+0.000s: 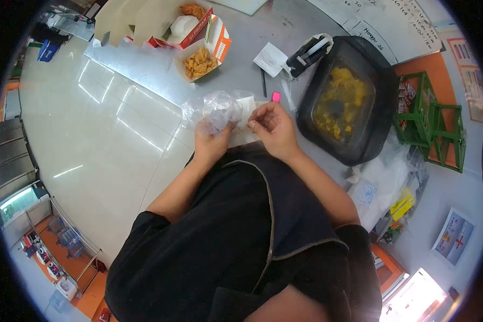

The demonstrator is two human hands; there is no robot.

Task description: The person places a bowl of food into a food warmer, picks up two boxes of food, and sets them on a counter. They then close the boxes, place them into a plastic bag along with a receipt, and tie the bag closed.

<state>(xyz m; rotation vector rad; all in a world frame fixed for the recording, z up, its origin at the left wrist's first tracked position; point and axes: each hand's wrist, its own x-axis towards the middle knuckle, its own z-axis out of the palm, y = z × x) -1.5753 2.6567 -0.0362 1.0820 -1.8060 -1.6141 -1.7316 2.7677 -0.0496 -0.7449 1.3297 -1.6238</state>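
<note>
My left hand [212, 140] is closed on a crumpled clear plastic bag [222, 110], gripping its lower part near the table's front edge. My right hand [275, 129] is just to the right, its fingers curled and the thumb against the fingertips. What it pinches, if anything, is too small to make out. A small white paper slip [247, 107] lies between the two hands, beside the bag. Behind the right hand is a pink-capped object [276, 97].
Beyond the hands stand an open paper box of fried chicken pieces [199, 64] and a red carton [190, 35] with rice and chicken. A black tub [378, 126] with yellow food inside is at right, near a green rack [421, 115] and a black holder [306, 56].
</note>
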